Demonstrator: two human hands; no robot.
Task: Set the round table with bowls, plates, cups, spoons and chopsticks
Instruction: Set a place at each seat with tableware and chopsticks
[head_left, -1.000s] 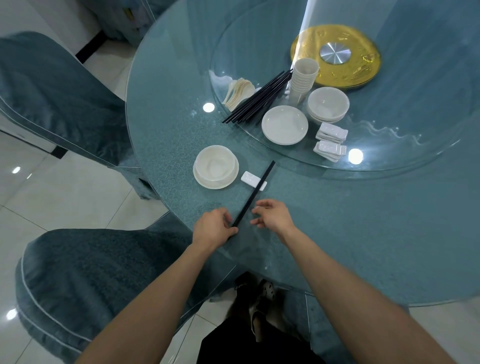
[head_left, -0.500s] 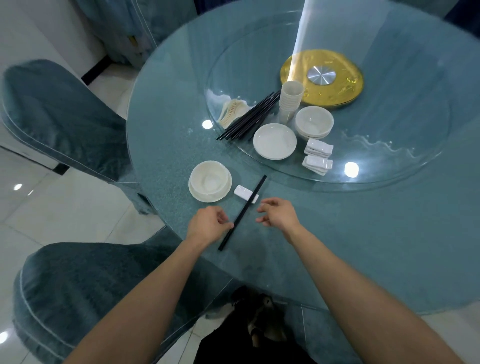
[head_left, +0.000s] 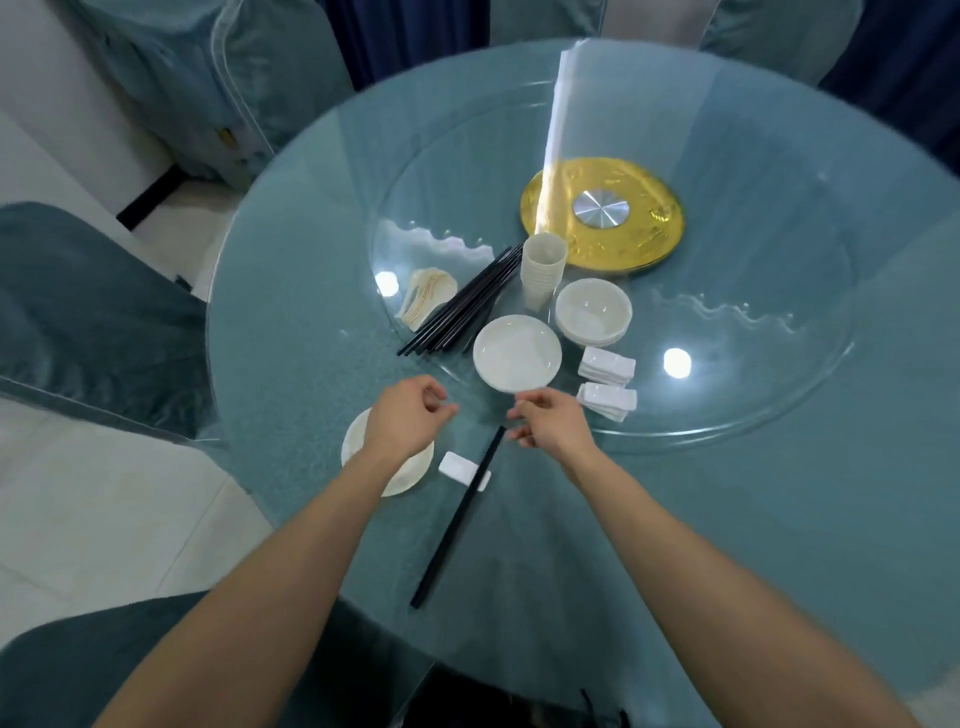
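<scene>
A pair of black chopsticks (head_left: 457, 519) lies on the glass table (head_left: 675, 519), propped on a white rest (head_left: 462, 469). Left of the rest sits a white bowl on a plate (head_left: 410, 475), half hidden by my left hand (head_left: 408, 421). That hand hovers above the bowl with loosely curled fingers and holds nothing. My right hand (head_left: 553, 423) hovers by the chopsticks' far tip, fingers loosely curled, empty. On the turntable (head_left: 753, 364) beyond are a plate stack (head_left: 517, 353), bowls (head_left: 594, 310), stacked cups (head_left: 543, 275), a chopstick bundle (head_left: 465, 306), spoons (head_left: 428, 301) and white rests (head_left: 607, 384).
A gold disc (head_left: 602, 213) with a steel hub marks the turntable's centre. Blue-covered chairs stand at the left (head_left: 88, 322), at the near left (head_left: 78, 670) and around the far side. White tiled floor (head_left: 104, 509) shows at the left.
Both hands have let go of the chopsticks and moved away from me toward the turntable. The chopsticks stay on the rest. The view has tilted up, showing more of the table.
</scene>
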